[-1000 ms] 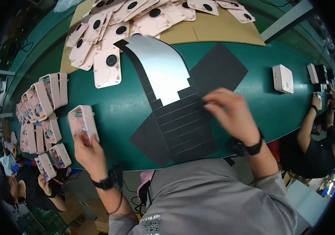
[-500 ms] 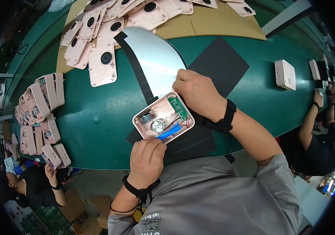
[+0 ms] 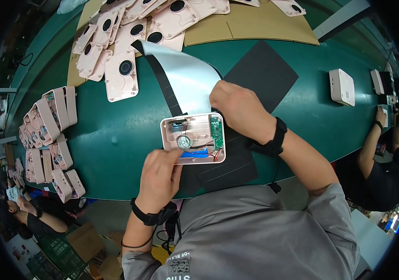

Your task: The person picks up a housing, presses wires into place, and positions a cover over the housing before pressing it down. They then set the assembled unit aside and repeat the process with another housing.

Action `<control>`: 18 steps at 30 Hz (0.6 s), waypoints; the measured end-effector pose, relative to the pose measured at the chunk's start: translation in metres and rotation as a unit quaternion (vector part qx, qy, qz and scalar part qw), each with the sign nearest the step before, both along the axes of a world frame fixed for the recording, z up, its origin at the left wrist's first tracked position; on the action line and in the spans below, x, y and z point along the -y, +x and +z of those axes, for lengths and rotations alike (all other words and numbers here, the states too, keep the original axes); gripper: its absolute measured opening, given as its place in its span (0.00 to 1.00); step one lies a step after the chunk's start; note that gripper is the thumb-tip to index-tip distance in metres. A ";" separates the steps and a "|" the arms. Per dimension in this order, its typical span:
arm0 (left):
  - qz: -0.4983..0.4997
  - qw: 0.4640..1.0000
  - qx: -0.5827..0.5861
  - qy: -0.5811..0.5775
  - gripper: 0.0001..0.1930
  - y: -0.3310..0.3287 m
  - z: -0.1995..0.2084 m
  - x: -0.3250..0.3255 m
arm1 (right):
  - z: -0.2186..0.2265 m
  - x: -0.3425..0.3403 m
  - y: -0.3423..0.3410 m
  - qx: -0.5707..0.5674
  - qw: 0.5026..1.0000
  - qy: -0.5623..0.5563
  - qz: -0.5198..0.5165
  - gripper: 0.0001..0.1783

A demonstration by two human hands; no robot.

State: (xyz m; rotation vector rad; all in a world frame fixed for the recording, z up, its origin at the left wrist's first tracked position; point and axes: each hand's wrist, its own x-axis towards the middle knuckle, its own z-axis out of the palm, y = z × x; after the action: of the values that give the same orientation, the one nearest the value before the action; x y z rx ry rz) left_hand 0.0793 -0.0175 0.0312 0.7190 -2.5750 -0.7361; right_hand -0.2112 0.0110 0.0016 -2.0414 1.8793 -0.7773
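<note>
A pale pink open housing point(image 3: 166, 140) lies in front of me, holding a green circuit board point(image 3: 216, 133), a blue battery point(image 3: 195, 153), a round part point(image 3: 184, 142) and thin wires. My left hand point(image 3: 158, 175) grips its lower left rim, fingertips over the edge. Above the housing, my right hand point(image 3: 242, 109) is closed at the right edge of a curling silvery sheet point(image 3: 188, 77) bordered by black strips point(image 3: 160, 83). Whatever its fingertips pinch is hidden. Black sheets point(image 3: 237, 168) with pale cut lines lie under and beside the housing.
Pink panels with black rings point(image 3: 121, 81) are heaped on cardboard point(image 3: 251, 32) at the back. Filled pink housings point(image 3: 62, 112) stand stacked at left. A black square sheet point(image 3: 264, 74) and a white box point(image 3: 342, 87) lie to the right. Other people sit at both sides.
The housing has turned from tilted to nearly level. My left hand has moved left and up along its rim. The right hand has shifted slightly right, and the silvery sheet's far end has dropped.
</note>
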 end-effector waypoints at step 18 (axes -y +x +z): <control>0.059 0.993 -0.067 0.073 0.11 -0.073 -0.003 -0.007 | 0.037 -0.106 0.016 0.445 0.878 0.104 -0.143 0.05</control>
State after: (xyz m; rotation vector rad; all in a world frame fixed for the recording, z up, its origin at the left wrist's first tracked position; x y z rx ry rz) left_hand 0.0063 -0.0108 0.0286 0.8297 -2.3541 -0.9080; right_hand -0.1954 0.1173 0.0386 -0.9743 1.5875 -1.2403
